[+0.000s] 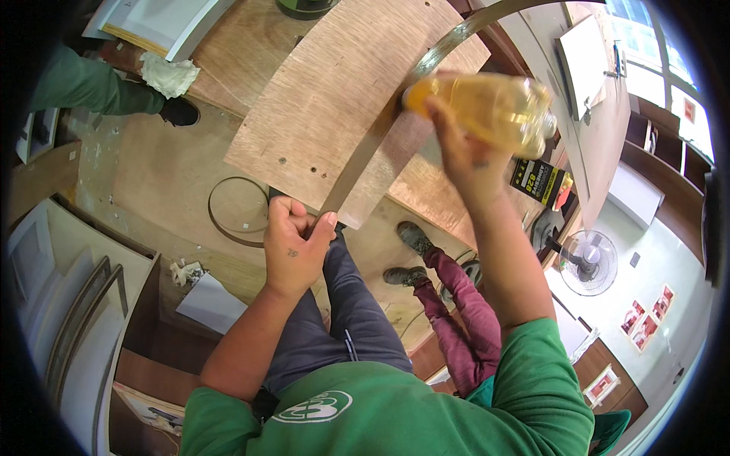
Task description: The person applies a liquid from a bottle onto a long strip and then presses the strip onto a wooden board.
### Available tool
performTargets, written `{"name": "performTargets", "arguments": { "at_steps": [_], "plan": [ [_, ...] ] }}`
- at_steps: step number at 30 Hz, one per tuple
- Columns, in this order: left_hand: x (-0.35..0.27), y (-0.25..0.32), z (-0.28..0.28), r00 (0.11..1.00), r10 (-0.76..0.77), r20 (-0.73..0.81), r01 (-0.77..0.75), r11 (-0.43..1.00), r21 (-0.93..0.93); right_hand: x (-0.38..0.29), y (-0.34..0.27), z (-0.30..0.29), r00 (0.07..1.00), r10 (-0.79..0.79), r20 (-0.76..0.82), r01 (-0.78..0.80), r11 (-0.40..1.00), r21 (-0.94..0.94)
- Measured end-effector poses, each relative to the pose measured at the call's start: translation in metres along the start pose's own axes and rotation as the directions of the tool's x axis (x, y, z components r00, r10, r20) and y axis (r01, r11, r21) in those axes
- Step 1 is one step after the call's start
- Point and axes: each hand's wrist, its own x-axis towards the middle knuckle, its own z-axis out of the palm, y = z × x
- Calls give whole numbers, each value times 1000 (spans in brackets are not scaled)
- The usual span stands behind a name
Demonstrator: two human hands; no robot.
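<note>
My left hand (297, 242) pinches the near end of a long, thin brown edging strip (359, 162) at the near edge of a plywood board (325, 97). The strip runs away from me across the board and curves up past its far right corner. Gripped in my right hand (470, 145) is a clear plastic bottle (490, 111) of yellow-amber liquid, tipped on its side and blurred. Its cap end points left and is close to the strip; whether they touch I cannot tell. Small dark holes show in the board near its left corner.
A co-worker's legs in maroon trousers (467, 319) stand at the right, and another person's green-trousered leg (97, 85) at the upper left. A coiled strip (210, 212) lies on the floor. An adhesive tin (536, 181) and a fan (588, 263) are to the right, a wooden cabinet (151, 330) to the left.
</note>
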Motion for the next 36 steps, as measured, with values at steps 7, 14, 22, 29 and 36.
{"name": "performTargets", "arguments": {
  "at_steps": [7,14,22,29,36],
  "plan": [
    [0,1,-1,1000,-27,0,27,1000,2,2,6,1,997,-67,-25,68,996,59],
    [0,2,1,1000,-25,-1,25,1000,0,45,31,-6,981,-9,-191,13,1000,17],
    [0,-6,-2,999,9,38,-10,1000,27,51,33,-6,982,-66,-179,67,998,1],
    [-17,-50,-50,977,96,191,-146,952,270,67,39,-10,986,-40,-160,55,994,93],
    [-13,-6,-16,976,-175,126,173,985,29,69,37,-8,985,-42,-168,61,992,108]
  ]
}}
